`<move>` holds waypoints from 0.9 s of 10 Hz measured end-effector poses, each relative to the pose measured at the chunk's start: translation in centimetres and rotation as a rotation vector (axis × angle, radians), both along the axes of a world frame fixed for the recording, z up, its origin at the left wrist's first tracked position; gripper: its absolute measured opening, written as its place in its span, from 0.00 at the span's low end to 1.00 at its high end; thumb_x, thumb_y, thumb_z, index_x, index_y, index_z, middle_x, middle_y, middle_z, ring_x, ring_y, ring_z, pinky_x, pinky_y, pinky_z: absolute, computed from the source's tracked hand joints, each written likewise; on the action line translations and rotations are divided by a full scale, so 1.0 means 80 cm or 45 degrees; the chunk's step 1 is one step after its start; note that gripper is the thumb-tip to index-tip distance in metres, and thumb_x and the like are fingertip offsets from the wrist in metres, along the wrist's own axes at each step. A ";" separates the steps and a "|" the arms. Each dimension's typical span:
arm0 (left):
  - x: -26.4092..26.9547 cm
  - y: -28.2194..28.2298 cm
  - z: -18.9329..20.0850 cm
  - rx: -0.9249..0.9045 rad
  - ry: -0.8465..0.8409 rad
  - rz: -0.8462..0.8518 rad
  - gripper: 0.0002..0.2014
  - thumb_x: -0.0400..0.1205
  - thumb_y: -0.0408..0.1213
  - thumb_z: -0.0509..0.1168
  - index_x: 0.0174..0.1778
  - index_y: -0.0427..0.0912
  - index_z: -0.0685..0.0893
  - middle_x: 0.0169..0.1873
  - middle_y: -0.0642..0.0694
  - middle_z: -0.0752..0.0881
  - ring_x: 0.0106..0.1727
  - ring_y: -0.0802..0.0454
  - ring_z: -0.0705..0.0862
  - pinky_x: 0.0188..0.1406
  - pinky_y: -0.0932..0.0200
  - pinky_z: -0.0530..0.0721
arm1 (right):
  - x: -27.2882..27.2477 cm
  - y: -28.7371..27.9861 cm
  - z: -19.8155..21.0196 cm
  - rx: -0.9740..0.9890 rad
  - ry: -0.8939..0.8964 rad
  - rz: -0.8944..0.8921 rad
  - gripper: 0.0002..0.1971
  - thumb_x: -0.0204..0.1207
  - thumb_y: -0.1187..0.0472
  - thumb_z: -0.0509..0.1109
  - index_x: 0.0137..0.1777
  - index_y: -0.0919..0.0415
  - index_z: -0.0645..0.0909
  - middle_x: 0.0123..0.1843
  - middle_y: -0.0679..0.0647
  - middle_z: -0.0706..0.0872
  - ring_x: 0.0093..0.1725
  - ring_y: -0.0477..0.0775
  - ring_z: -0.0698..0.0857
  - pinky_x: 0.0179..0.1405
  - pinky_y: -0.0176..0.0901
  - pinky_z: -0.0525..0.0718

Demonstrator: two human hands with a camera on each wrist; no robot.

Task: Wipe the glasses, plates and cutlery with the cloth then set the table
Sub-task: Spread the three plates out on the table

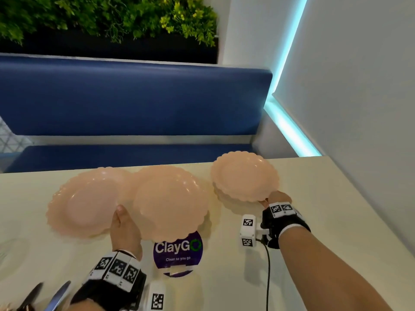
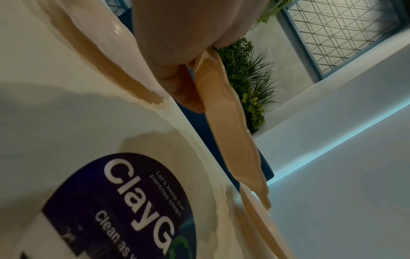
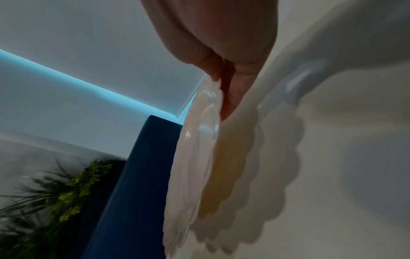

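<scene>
1. The cream table [image 1: 325,221] meets the wall at its right edge.
2. A pink plate [image 1: 83,205] lies near the far edge, left.
3. A ClayGo sticker [image 1: 178,254] sits mid-table.
4. Two knives [image 1: 45,295] lie at the near-left corner.

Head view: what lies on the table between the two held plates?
Bare table, head view; left hand's plate and right hand's plate stand apart.

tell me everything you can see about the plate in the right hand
The plate is pale peach with a scalloped rim, glossy like plastic or melamine, shallow and empty. The right hand pinches its near edge, thumb on top and fingers beneath. It is held off the cream table near the far right corner, casting a scalloped shadow below, apart from the other plates.
</scene>
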State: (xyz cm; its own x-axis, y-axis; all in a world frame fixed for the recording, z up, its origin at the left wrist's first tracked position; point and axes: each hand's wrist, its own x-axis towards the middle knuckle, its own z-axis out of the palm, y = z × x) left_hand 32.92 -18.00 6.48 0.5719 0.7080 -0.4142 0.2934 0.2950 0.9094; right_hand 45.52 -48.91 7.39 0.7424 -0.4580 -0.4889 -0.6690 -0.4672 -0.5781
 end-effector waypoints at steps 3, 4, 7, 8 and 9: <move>-0.019 -0.034 0.018 0.062 0.050 -0.060 0.27 0.87 0.53 0.43 0.80 0.44 0.62 0.78 0.41 0.67 0.78 0.40 0.67 0.78 0.51 0.64 | 0.005 -0.031 -0.057 -0.526 0.280 0.493 0.23 0.70 0.48 0.72 0.61 0.61 0.80 0.65 0.61 0.82 0.63 0.63 0.82 0.65 0.55 0.82; -0.024 -0.039 0.015 0.019 0.039 -0.036 0.27 0.87 0.54 0.44 0.80 0.47 0.62 0.78 0.43 0.68 0.77 0.42 0.68 0.77 0.50 0.65 | 0.010 -0.040 -0.063 -0.425 0.184 0.411 0.11 0.76 0.54 0.66 0.44 0.63 0.81 0.66 0.64 0.81 0.63 0.66 0.82 0.65 0.56 0.80; -0.063 -0.072 0.033 0.196 0.113 -0.363 0.22 0.88 0.29 0.39 0.80 0.32 0.53 0.79 0.31 0.60 0.78 0.37 0.61 0.62 0.64 0.59 | -0.104 0.033 0.020 0.665 -0.383 0.264 0.19 0.85 0.48 0.52 0.66 0.57 0.76 0.56 0.58 0.86 0.53 0.58 0.84 0.52 0.52 0.85; -0.089 -0.086 0.037 0.273 0.153 -0.534 0.25 0.89 0.42 0.37 0.80 0.37 0.59 0.78 0.34 0.65 0.78 0.39 0.64 0.57 0.68 0.67 | -0.149 0.039 0.015 1.037 -0.173 0.288 0.24 0.83 0.39 0.49 0.61 0.49 0.82 0.52 0.54 0.91 0.53 0.55 0.88 0.47 0.48 0.86; -0.125 -0.094 0.037 0.081 0.098 -0.645 0.27 0.86 0.55 0.41 0.75 0.47 0.70 0.69 0.40 0.78 0.66 0.42 0.79 0.53 0.58 0.80 | -0.178 0.033 -0.005 1.137 -0.116 0.118 0.25 0.83 0.41 0.51 0.63 0.55 0.82 0.55 0.56 0.90 0.56 0.56 0.87 0.56 0.51 0.84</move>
